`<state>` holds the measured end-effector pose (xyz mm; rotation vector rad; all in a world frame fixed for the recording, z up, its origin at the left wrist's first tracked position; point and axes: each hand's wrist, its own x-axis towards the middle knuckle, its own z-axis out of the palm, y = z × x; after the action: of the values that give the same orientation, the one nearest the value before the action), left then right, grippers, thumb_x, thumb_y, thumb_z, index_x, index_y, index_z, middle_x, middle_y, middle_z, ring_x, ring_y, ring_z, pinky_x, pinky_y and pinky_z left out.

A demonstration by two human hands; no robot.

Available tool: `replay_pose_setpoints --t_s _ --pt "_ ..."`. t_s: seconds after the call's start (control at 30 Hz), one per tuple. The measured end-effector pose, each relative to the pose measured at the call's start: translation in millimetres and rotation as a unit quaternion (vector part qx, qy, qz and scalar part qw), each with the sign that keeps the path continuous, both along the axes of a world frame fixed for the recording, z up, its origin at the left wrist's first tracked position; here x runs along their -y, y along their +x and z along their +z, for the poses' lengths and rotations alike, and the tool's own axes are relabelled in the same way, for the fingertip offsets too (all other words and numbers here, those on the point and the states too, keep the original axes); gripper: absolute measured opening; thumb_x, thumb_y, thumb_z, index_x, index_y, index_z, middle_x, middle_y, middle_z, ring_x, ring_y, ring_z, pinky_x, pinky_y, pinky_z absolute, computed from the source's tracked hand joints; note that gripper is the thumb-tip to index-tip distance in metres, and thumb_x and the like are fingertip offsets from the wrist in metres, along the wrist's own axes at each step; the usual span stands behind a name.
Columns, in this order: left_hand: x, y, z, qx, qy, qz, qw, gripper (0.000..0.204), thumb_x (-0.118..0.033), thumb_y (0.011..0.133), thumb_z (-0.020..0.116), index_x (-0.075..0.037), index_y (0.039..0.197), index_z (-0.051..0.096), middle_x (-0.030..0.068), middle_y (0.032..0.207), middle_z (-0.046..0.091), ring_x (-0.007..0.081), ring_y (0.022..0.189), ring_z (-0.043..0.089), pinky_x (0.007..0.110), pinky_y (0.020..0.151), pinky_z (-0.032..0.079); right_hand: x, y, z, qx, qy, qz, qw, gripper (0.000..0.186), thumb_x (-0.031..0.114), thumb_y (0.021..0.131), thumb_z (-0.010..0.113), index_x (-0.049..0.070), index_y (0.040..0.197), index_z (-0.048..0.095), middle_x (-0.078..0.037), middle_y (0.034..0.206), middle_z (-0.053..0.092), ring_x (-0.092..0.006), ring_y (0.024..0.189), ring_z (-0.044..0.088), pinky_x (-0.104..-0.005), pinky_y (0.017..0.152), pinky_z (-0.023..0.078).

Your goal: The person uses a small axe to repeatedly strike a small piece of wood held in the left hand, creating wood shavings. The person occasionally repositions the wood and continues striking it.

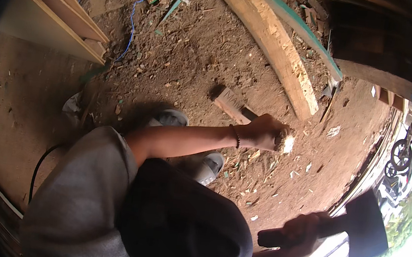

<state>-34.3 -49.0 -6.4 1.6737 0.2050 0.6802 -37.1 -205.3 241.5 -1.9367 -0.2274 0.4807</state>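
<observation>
My left hand (264,132) is closed round a chisel, whose pale, battered handle end (286,142) sticks out on the right of the fist. A short dark stretch of the chisel shows on the other side, against a wooden block (230,104) low over the ground. Whether its edge is in the wood is hidden. Lower right, my right hand (300,235) grips the handle of a dark mallet (366,228). The mallet is raised and tilted, its broad head pointing right, apart from the chisel. A beaded bracelet (238,136) circles my left wrist.
A long curved timber (271,44) lies on the dirt floor (187,65), beside a green-edged board (299,25). Wood chips are scattered about. Panels (58,20) lean at the upper left, near a blue cord (132,28). My shoes (210,167) stand below my left arm. A motorcycle (404,151) stands at the right.
</observation>
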Motion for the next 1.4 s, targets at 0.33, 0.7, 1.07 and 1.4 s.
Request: replay_pose_setpoints --t_s 0.33,0.7,1.07,1.4 --pt "-4.0 1.2 -2.2 0.001 0.025 0.008 1.0 0.023 -0.024 0.071 0.074 -0.01 0.082 0.059 0.0107 0.067 0.063 0.0303 0.063 0.066 0.04 0.059 0.052 -46.3 -21.9 -53.4 -0.152 -0.113 0.054 0.98 0.006 0.006 0.086 0.056 0.001 0.084 0.054 -0.003 0.053 0.051 -0.011 0.045 0.049 -0.0269 0.044 0.043" --pt "-87.5 28.9 11.9 -0.015 -0.331 0.141 0.933 0.034 -0.017 0.082 0.069 -0.014 0.057 0.046 -0.0033 0.045 0.042 0.0059 0.036 0.039 0.019 0.034 0.032 71.5 -31.3 -143.0 -0.333 0.048 -0.18 0.924 0.013 0.011 0.086 0.058 0.007 0.08 0.047 0.003 0.056 0.039 -0.008 0.044 0.039 -0.0261 0.039 0.033" --pt "-121.1 -41.7 36.3 -0.065 -0.291 -0.003 0.954 0.01 -0.01 0.084 0.068 -0.004 0.081 0.061 0.0063 0.078 0.06 0.013 0.064 0.057 0.03 0.055 0.05 134.3 -86.7 -241.2 -0.515 -0.024 -0.242 0.822 0.014 0.015 0.085 0.059 0.007 0.081 0.048 0.001 0.06 0.044 -0.0118 0.048 0.044 -0.0295 0.046 0.039" --pt "-93.0 -31.4 33.1 -0.147 -0.244 0.018 0.958 0.022 -0.022 0.086 0.072 -0.005 0.077 0.062 0.0013 0.061 0.055 0.0092 0.048 0.054 0.024 0.045 0.044 129.2 -81.4 -238.5 -0.526 -0.04 -0.237 0.816 0.014 0.013 0.084 0.058 0.007 0.08 0.046 0.0 0.06 0.044 -0.013 0.049 0.044 -0.0305 0.046 0.039"
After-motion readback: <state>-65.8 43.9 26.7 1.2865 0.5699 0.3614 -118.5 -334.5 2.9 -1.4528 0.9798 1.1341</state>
